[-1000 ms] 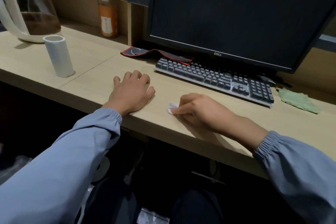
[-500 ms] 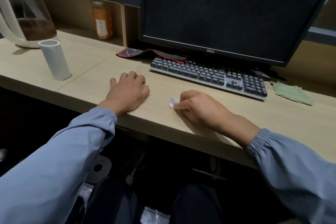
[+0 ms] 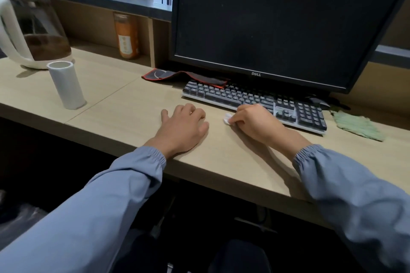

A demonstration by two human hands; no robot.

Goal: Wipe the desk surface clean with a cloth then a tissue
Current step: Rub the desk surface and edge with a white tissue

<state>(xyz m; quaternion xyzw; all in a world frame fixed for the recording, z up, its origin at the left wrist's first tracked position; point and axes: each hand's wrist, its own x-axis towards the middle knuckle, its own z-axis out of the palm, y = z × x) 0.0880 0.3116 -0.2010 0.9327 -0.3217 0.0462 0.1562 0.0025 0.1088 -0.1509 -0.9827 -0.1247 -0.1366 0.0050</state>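
Has slid the tissue (image 3: pixel 226 118) away from the front edge of the desk (image 3: pixel 133 104) since a second ago, up to just short of the keyboard (image 3: pixel 244 97). Pinches that small white wad in the curled fingers of the right hand (image 3: pixel 255 122), low against the wood. Rests the left hand (image 3: pixel 185 126) just beside it, palm down, fingers loosely bent, holding nothing. Off to the right, past the keyboard's end and well apart from both hands: crumpled green cloth (image 3: pixel 357 125). Behind the keyboard: dark monitor (image 3: pixel 277 17), red-edged black mat (image 3: pixel 188 76) at its left corner. Further left: upright white roll (image 3: pixel 66 85), kettle (image 3: pixel 28 33) behind, orange bottle (image 3: pixel 127 36) in the back nook.
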